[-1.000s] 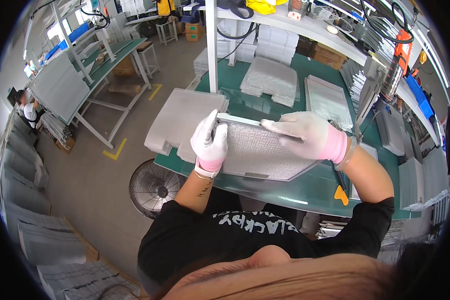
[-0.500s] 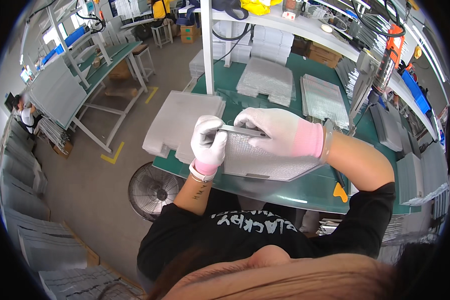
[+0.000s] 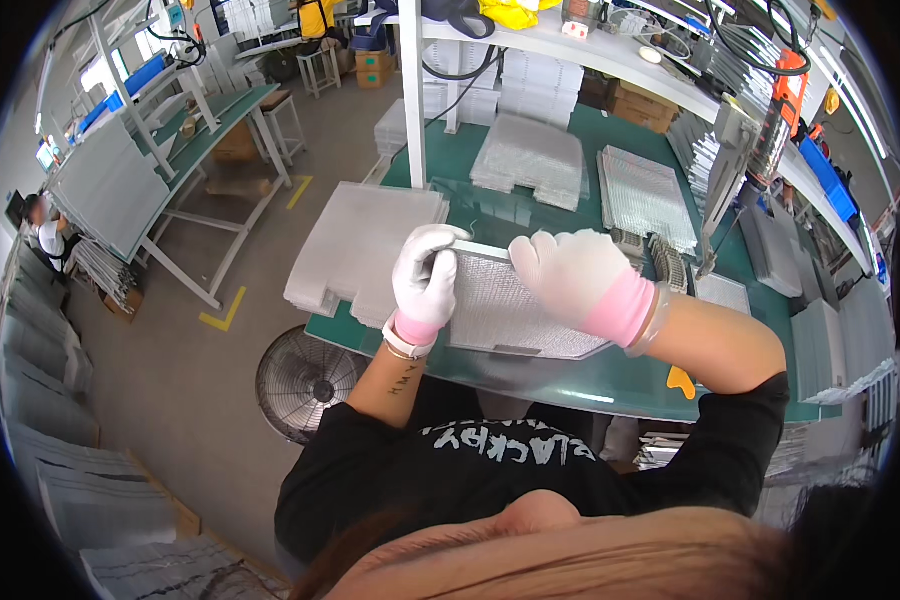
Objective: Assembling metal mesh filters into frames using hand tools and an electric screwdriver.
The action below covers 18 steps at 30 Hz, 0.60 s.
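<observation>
Now the right hand (image 3: 580, 282) has shifted right, grip unclear — the left hand (image 3: 425, 282), clamped on the panel (image 3: 500, 308), likely steadies it

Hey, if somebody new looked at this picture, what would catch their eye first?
Probably the silvery mesh panel at the centre, with the white-gloved left hand at its upper left corner and the white-gloved right hand at its top edge. Next might come the bright orange tool at upper right, then the round caged fan on the floor, just left of the green bench.
</observation>
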{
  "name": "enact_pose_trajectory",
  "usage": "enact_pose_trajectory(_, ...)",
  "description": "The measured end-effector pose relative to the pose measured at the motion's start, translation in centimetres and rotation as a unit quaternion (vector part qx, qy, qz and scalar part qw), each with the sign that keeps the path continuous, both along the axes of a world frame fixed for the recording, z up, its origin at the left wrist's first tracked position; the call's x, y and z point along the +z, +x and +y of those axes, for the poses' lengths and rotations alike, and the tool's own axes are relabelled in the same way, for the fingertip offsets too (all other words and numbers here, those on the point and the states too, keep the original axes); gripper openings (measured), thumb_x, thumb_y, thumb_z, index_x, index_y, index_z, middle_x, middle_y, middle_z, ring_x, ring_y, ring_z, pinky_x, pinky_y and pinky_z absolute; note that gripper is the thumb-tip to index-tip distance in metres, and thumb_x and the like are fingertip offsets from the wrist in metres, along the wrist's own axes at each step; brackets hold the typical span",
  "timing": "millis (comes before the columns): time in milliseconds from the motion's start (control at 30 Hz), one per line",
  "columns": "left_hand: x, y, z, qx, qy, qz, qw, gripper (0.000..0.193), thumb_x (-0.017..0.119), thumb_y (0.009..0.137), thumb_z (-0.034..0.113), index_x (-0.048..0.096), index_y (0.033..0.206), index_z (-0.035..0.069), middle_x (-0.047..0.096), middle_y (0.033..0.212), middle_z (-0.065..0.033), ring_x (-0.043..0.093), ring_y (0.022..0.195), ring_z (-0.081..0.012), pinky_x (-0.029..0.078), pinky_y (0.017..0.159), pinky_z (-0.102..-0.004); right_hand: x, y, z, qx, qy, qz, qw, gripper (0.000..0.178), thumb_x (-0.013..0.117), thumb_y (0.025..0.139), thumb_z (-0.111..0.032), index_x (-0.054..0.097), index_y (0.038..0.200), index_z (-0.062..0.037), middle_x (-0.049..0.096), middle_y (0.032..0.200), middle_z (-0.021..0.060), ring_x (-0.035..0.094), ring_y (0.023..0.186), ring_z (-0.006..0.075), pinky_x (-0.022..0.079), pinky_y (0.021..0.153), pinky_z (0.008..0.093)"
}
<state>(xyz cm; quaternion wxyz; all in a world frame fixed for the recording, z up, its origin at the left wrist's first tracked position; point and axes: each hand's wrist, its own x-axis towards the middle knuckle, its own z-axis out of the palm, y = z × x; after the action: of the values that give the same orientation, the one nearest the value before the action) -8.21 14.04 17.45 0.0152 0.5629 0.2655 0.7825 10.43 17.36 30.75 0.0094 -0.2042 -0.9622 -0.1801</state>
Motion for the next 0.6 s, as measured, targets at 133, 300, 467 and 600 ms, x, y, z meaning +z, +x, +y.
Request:
enact_pose_trajectory(133,0.0,0.0,-0.8,-0.087,-0.023,-0.04,0.995,0.017,0.053,0.096,0.002,0.056,0.113,0.0,0.067,0.104,-0.0181,0.064,0.096,-0.0216,0.051,0.084,-0.0305,-0.2,0.6,0.2,0.039,0.046,0.032,0.998,0.025,0.057,0.09,-0.023,0.054,0.105,-0.0034,0.062,0.079,0.0112,0.065,0.066,0.0302,0.052,0.059,0.0405)
enact_pose_trajectory(300,0.3,-0.1,-1.0,-0.181,-0.06,-0.101,0.976,0.021,0.049,0.095,-0.004,0.057,0.115,-0.002,0.066,0.115,-0.0237,0.067,0.104,-0.0293,0.052,0.092,-0.0372,3.8,1.4,0.7,-0.005,-0.104,-0.036,0.994,0.021,0.056,0.091,-0.025,0.058,0.097,-0.0046,0.062,0.075,0.012,0.064,0.068,0.0319,0.052,0.061,0.0427)
enact_pose_trajectory(467,0.4,-0.3,-1.1,-0.197,-0.064,-0.109,0.972,0.023,0.049,0.095,-0.005,0.058,0.115,-0.002,0.066,0.116,-0.0239,0.067,0.104,-0.0302,0.053,0.092,-0.0382,2.9,2.5,0.8,-0.022,-0.077,-0.02,0.997,0.02,0.058,0.091,-0.026,0.058,0.091,-0.0061,0.062,0.074,0.0107,0.064,0.068,0.0318,0.052,0.062,0.0434)
enact_pose_trajectory(600,0.4,-0.2,-1.0,-0.238,-0.059,-0.135,0.96,0.023,0.049,0.094,-0.005,0.059,0.114,-0.002,0.066,0.116,-0.0236,0.067,0.105,-0.0304,0.053,0.093,-0.0394,0.9,3.1,1.8,0.026,-0.024,0.031,0.999,0.021,0.061,0.089,-0.028,0.058,0.091,-0.0073,0.061,0.072,0.0091,0.064,0.067,0.031,0.051,0.061,0.0429)
